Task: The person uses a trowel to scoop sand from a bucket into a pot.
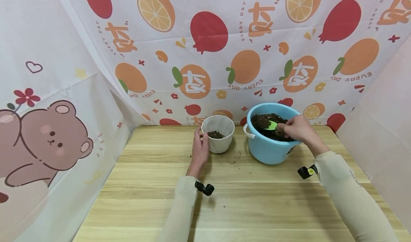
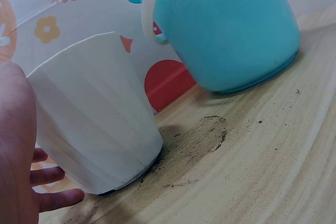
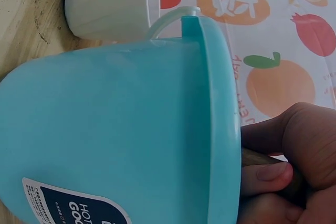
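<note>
A white fluted plant pot (image 1: 221, 146) stands on the table with a little dark soil (image 1: 216, 135) in the bottom. My left hand (image 1: 199, 150) rests against its left side, thumb near the rim; in the left wrist view the fingers (image 2: 59, 199) stretch loosely beside the pot's lower wall. To the right is a light blue bucket (image 1: 269, 152), largely filled with dark soil (image 1: 278, 120). Over that soil my right hand (image 1: 299, 128) grips the brown handle (image 3: 257, 157) of a small trowel, whose bright green blade (image 1: 272, 125) carries soil.
The bucket's white handle (image 1: 248, 132) hangs down on the side facing the pot. Crumbs of soil (image 2: 216, 129) lie scattered on the wooden table (image 1: 154, 202) between pot and bucket. A fruit-printed cloth (image 1: 208, 74) hangs close behind both.
</note>
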A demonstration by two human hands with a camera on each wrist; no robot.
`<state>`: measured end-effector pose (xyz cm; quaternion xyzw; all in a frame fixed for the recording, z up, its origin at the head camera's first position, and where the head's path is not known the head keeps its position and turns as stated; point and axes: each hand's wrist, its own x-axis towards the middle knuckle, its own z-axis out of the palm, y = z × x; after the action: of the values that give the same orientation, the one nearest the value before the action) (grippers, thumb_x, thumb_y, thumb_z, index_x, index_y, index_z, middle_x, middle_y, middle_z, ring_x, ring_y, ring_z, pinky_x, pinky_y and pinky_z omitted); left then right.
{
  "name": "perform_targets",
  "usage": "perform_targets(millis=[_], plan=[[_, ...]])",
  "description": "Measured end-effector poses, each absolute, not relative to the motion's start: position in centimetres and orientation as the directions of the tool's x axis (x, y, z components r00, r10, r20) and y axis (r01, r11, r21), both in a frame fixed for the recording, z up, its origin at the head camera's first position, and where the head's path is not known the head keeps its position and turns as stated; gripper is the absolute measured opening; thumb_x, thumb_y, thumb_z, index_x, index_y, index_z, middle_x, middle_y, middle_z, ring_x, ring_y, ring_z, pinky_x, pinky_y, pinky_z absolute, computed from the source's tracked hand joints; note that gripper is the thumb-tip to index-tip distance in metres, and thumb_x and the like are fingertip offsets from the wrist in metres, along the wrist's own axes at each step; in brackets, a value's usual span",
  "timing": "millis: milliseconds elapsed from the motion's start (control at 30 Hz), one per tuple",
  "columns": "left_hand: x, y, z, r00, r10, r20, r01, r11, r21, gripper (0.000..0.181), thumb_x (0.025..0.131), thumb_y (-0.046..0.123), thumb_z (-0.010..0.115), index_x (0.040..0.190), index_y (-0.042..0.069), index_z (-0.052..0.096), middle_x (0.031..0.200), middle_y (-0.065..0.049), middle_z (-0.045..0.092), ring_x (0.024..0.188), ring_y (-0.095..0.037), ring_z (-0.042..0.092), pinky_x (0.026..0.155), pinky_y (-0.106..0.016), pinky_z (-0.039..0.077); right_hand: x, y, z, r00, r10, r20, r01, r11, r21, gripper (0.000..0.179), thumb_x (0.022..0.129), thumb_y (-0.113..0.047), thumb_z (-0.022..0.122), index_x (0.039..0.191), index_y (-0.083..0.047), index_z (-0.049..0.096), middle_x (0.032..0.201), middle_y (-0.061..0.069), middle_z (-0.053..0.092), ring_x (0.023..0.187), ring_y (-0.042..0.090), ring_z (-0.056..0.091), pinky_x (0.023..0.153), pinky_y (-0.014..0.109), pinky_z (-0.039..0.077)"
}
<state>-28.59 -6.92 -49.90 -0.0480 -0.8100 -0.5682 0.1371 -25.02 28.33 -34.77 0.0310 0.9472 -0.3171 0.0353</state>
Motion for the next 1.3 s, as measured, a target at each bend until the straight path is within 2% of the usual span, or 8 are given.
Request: perform_targets(millis=[133, 300, 400, 533, 833, 967, 1100, 1300], plan=[[-28.6, -6.9, -49.9, -0.958, -0.077, 0.277, 0.234, 0.349, 0.907, 0.049, 0.110, 0.035, 0.036, 0.156, 0.017, 0.031, 0.139, -0.017, 0.054, 0.113, -0.033, 0.061, 0.091, -0.045, 0.050, -24.8, 28.6, -34.6, -0.995, 0.040, -0.089, 0.086, 0.801, -0.593, 0.045, 0.099, -0.039, 0.061, 0.091, 0.003, 0.076, 0.075, 0.011, 0.074, 0.076, 0.022, 0.065, 0.061, 0.030, 0.046], [-28.6, -6.9, -49.9, -0.955, -0.083, 0.285, 0.238, 0.356, 0.904, 0.049, 0.110, 0.035, 0.036, 0.155, 0.015, 0.032, 0.138, -0.018, 0.054, 0.113, -0.033, 0.061, 0.092, -0.047, 0.050, -24.5, 29.0, -34.4, -0.996, 0.046, -0.080, 0.085, 0.801, -0.592, 0.047, 0.100, -0.041, 0.060, 0.080, 0.000, 0.074, 0.074, 0.012, 0.072, 0.074, 0.023, 0.061, 0.060, 0.031, 0.045], [-28.5, -6.9, -49.8, -0.957, -0.083, 0.279, 0.233, 0.357, 0.904, 0.050, 0.110, 0.037, 0.036, 0.155, 0.016, 0.032, 0.138, -0.018, 0.054, 0.113, -0.034, 0.061, 0.093, -0.048, 0.050, -24.4, 29.3, -34.3, -0.995, 0.052, -0.081, 0.090, 0.790, -0.607, 0.047, 0.100, -0.041, 0.061, 0.082, 0.000, 0.075, 0.074, 0.013, 0.071, 0.076, 0.024, 0.060, 0.061, 0.032, 0.045], [-28.5, -7.0, -49.8, -0.960, -0.077, 0.268, 0.226, 0.348, 0.910, 0.051, 0.110, 0.038, 0.036, 0.156, 0.018, 0.031, 0.139, -0.018, 0.053, 0.115, -0.034, 0.061, 0.094, -0.049, 0.050, -24.2, 29.6, -34.1, -0.995, 0.061, -0.084, 0.100, 0.783, -0.614, 0.048, 0.099, -0.042, 0.062, 0.092, 0.002, 0.077, 0.075, 0.011, 0.071, 0.082, 0.025, 0.059, 0.062, 0.031, 0.045], [-28.5, -7.0, -49.9, -0.962, -0.079, 0.263, 0.221, 0.347, 0.911, 0.050, 0.110, 0.041, 0.036, 0.155, 0.020, 0.031, 0.138, -0.017, 0.054, 0.113, -0.033, 0.062, 0.093, -0.047, 0.051, -23.9, 30.0, -32.7, -0.994, 0.068, -0.089, 0.109, 0.772, -0.626, 0.047, 0.098, -0.044, 0.062, 0.083, -0.001, 0.074, 0.066, 0.002, 0.066, 0.071, 0.021, 0.051, 0.060, 0.032, 0.041], [-28.5, -7.0, -49.8, -0.957, -0.074, 0.282, 0.242, 0.340, 0.909, 0.052, 0.110, 0.040, 0.035, 0.156, 0.017, 0.031, 0.142, -0.018, 0.052, 0.119, -0.033, 0.059, 0.095, -0.048, 0.050, -23.8, 29.9, -32.1, -0.996, 0.060, -0.059, 0.084, 0.751, -0.655, 0.044, 0.099, -0.038, 0.064, 0.077, -0.001, 0.076, 0.063, 0.000, 0.066, 0.064, 0.019, 0.054, 0.054, 0.032, 0.040], [-28.5, -7.1, -49.9, -0.952, -0.074, 0.298, 0.257, 0.343, 0.904, 0.050, 0.111, 0.034, 0.036, 0.156, 0.013, 0.031, 0.148, -0.019, 0.049, 0.126, -0.034, 0.055, 0.098, -0.052, 0.048, -23.9, 29.6, -31.6, -0.997, 0.055, -0.047, 0.072, 0.747, -0.661, 0.046, 0.098, -0.039, 0.065, 0.072, -0.003, 0.077, 0.062, 0.000, 0.067, 0.057, 0.017, 0.052, 0.050, 0.032, 0.038], [-28.6, -7.1, -50.0, -0.956, -0.069, 0.286, 0.246, 0.346, 0.906, 0.050, 0.111, 0.031, 0.036, 0.156, 0.013, 0.030, 0.152, -0.019, 0.046, 0.129, -0.034, 0.054, 0.101, -0.052, 0.047, -23.9, 28.7, -31.0, -0.994, 0.059, -0.088, 0.102, 0.769, -0.631, 0.048, 0.098, -0.046, 0.062, 0.073, -0.007, 0.073, 0.065, -0.001, 0.066, 0.065, 0.021, 0.050, 0.056, 0.033, 0.037]])
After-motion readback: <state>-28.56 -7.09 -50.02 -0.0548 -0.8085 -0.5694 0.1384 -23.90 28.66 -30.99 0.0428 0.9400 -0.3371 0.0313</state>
